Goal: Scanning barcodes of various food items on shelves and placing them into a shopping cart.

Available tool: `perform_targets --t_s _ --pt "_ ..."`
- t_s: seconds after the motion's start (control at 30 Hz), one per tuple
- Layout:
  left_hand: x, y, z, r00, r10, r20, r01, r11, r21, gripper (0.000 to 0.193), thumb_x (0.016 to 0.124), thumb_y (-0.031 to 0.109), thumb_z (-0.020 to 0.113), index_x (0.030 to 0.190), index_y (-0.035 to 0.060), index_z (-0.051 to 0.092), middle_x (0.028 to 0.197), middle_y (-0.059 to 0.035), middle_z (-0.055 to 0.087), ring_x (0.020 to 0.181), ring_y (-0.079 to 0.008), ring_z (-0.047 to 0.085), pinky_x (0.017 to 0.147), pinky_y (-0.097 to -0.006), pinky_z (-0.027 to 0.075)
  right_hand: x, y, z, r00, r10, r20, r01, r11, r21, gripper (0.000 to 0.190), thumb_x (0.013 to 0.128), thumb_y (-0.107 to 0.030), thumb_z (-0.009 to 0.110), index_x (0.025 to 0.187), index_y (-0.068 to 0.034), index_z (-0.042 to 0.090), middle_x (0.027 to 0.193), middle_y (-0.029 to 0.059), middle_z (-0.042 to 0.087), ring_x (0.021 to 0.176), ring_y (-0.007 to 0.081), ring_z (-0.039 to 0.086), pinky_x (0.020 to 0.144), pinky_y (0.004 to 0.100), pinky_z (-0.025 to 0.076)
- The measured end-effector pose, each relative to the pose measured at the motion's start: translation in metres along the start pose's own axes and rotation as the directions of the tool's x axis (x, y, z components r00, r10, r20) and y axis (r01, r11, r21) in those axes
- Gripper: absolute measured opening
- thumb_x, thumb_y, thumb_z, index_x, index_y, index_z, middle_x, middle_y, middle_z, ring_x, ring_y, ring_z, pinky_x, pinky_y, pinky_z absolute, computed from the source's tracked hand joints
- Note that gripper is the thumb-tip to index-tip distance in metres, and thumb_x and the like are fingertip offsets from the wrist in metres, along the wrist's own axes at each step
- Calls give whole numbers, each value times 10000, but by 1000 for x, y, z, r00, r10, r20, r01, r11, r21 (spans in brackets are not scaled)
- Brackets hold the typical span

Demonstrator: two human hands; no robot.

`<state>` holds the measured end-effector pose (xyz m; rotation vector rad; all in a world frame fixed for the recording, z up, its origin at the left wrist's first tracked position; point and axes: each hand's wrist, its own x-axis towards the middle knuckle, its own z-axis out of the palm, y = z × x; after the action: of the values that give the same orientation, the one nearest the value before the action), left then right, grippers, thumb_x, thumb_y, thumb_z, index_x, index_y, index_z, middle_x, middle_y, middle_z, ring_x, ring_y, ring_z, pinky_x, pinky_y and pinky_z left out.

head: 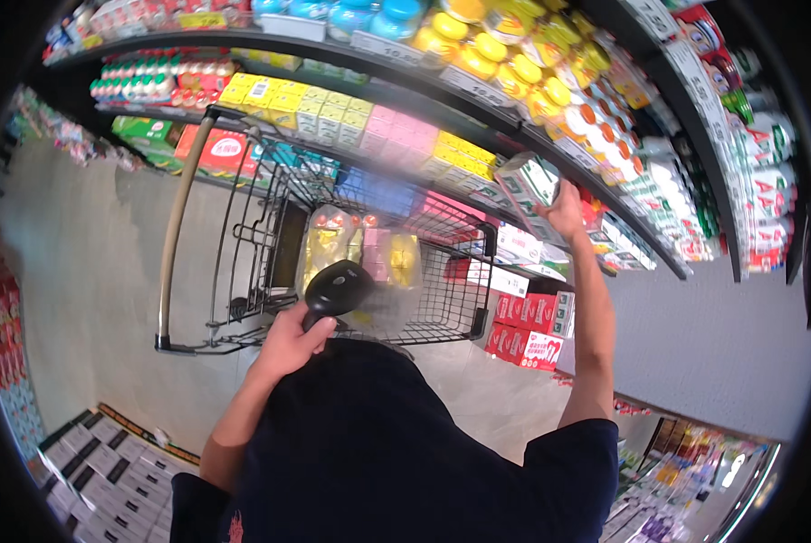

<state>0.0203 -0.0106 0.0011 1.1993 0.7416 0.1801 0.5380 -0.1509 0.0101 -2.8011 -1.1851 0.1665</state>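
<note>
My left hand (295,345) grips the handle of a black handheld barcode scanner (337,285) above the near side of a black wire shopping cart (446,319). Inside the cart are clear plastic bags (324,241) with yellow and pink packs in them. My right hand (563,212) reaches out to the shelf and holds a white and green carton (531,180), tilted, at the shelf's front edge. Its fingers are partly hidden behind the carton.
Yellow and pink drink cartons (399,129) line the lower shelf, with yellow-capped bottles (490,47) above. Red boxes (524,322) are stacked on the floor beyond the cart's right end. White cartons (120,475) stand behind me at lower left. A grey wall (704,346) is at right.
</note>
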Motion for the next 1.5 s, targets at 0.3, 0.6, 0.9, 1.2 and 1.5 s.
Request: perform_targets --t_s 0.3,0.6,0.9,1.2,1.5 --pt "4 1 -3 998 -60 -29 63 991 114 287 878 275 622 942 -2 581 643 -7 576 529 -72 526 508 -238 437 50 28 1 974 -185 128 196 978 -77 1006 595 -213 811 1393 44 254 1350 298 384 1294 392 343 1076 373 267" --pt "5 -2 -3 996 -69 -57 76 988 135 310 881 292 616 968 -3 579 651 -11 584 524 -81 542 503 -241 443 76 47 20 923 -290 252 332 932 -146 1045 632 -263 802 1420 26 179 1441 267 247 1366 373 201 1125 408 184" --pt "8 5 0 994 -84 -72 93 985 142 314 879 293 615 987 1 577 650 -17 590 521 -80 553 498 -244 448 77 28 6 945 -137 296 216 943 -254 1029 588 -327 806 1396 14 269 1411 253 326 1328 386 285 1102 421 225" --pt "11 2 3 994 -80 -79 86 993 75 301 889 280 604 1033 19 573 642 3 564 518 -67 518 497 -236 430 77 24 6 942 -214 258 293 901 -321 855 652 -355 772 1319 7 378 1320 250 430 1256 394 380 1049 448 301" --pt "11 -5 2 995 -86 -50 88 995 39 280 893 258 604 1031 16 570 670 0 566 528 -63 512 495 -229 426 88 71 43 935 -283 215 329 918 -219 995 651 -407 766 1399 8 258 1417 254 310 1346 367 254 1094 417 243"
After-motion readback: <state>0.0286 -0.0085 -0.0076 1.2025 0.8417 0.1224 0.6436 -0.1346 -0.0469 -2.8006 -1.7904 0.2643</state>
